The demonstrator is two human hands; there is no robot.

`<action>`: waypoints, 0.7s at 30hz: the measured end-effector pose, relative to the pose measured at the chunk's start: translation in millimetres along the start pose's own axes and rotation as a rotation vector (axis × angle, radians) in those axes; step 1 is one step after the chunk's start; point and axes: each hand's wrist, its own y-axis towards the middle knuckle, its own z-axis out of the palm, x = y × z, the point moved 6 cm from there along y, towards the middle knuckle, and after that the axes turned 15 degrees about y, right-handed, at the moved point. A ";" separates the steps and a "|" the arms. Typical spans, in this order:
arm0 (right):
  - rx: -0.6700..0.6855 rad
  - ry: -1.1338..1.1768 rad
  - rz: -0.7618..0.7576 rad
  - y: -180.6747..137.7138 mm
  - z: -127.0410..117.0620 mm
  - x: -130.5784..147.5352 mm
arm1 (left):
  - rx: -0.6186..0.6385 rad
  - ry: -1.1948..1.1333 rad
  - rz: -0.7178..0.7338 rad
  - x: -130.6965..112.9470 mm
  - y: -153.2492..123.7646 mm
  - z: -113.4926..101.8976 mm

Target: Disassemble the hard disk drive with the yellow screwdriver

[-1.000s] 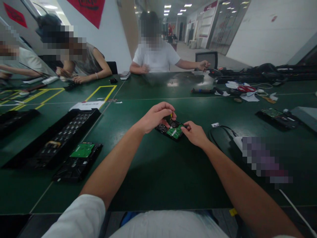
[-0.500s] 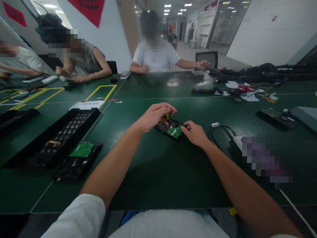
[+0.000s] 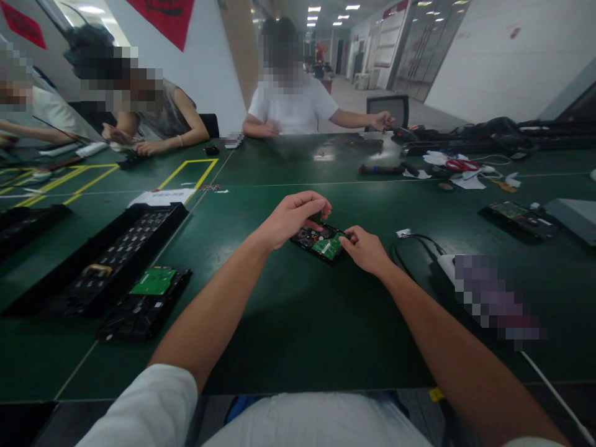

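Note:
A hard drive (image 3: 327, 247) with a green circuit board facing up lies on the green table in front of me. My left hand (image 3: 300, 214) is closed over its far left part, the fingers pinched round a small screwdriver (image 3: 317, 217). Only a dark bit of its handle shows between the fingers; the tip is hidden. My right hand (image 3: 365, 248) grips the right edge of the hard drive between thumb and fingers.
To my left are another hard drive in a black caddy (image 3: 149, 301) and a long black tray (image 3: 107, 261). A black drive unit (image 3: 516, 220) and a blurred-out item (image 3: 498, 298) with cables are on the right. Co-workers sit across the table (image 3: 261, 347).
The yellow and black of the screwdriver handle, visible before, is now mostly dark and covered as my left fingers have shifted round it. My right hand stays on the hard drive.

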 end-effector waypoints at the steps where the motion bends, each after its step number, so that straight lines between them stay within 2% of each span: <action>1: 0.000 0.002 -0.001 -0.1 0.1 0.1 | -0.009 0.025 0.004 0.4 0.2 -0.2; 7: -0.002 -0.005 -0.020 0.1 0.0 0.3 | -0.042 0.166 0.046 0.8 1.2 -4.4; 11: -0.004 -0.033 -0.043 1.1 0.0 -0.5 | -0.020 0.231 0.057 -0.3 0.9 -5.2; 18: -0.002 -0.033 -0.040 1.0 0.4 -1.2 | 0.110 0.097 0.105 -2.8 -2.0 7.9; 21: -0.001 -0.034 -0.029 0.4 0.2 -1.1 | 0.103 0.030 0.088 -2.2 -1.9 9.4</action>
